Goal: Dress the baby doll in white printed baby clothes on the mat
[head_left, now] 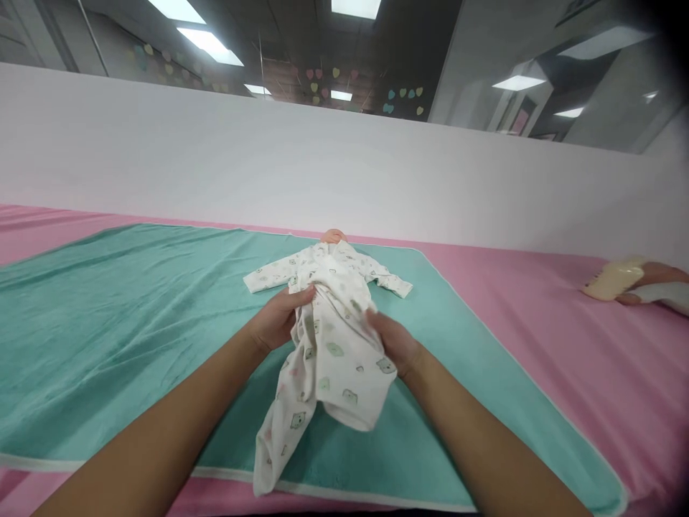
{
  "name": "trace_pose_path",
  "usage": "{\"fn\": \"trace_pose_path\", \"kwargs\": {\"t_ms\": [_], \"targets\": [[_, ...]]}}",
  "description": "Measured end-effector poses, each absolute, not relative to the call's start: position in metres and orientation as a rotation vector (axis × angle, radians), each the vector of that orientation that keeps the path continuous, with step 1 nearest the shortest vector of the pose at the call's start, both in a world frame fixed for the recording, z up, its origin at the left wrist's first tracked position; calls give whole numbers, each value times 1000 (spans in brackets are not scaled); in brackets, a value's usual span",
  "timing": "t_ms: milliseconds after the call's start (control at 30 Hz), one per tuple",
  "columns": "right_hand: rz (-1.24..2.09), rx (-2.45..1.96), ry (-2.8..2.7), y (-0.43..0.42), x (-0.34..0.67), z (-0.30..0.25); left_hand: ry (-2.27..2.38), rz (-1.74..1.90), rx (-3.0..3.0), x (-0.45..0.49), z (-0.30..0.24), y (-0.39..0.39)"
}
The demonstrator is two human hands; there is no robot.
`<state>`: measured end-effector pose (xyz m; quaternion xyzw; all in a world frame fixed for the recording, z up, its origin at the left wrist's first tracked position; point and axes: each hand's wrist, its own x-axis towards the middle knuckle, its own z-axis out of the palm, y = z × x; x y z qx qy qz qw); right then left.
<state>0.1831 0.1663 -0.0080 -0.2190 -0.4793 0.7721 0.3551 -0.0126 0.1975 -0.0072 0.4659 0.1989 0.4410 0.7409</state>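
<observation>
A baby doll [334,235] lies on its back, dressed in a white long-sleeved top [277,271] with both sleeves spread outwards. White baby pants [344,359] printed with small bears and green shapes lie over its lower body, the two pant legs hanging towards me. My left hand [283,314] pinches the left side of the pants near the waist, thumb on top. Gripping the right side is my right hand [392,337], slightly blurred, with its fingers behind the cloth. The doll's legs are hidden, and I cannot tell whether they are inside the pants.
Beneath the doll a teal blanket [134,323] with a white edge covers part of a pink sheet [538,309]. A white wall panel [301,165] with glass above it stands behind. At the far right lies a pale yellow object [613,278] beside a brownish shape I cannot make out.
</observation>
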Motion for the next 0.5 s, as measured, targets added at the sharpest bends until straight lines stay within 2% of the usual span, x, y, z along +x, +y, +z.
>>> {"fn": "trace_pose_path", "kwargs": {"t_ms": [167,267,400,500], "targets": [[2039,-562,-1629,161,179,-7,460,911,1053,-7,-5,193],[1935,-477,-1447,164,180,-9,469,851,1146,-9,-4,192],[1837,-511,-1230,170,180,-9,491,600,1274,-13,-4,192],[1802,-491,-1241,171,179,-7,528,794,1187,-13,-5,194]]}}
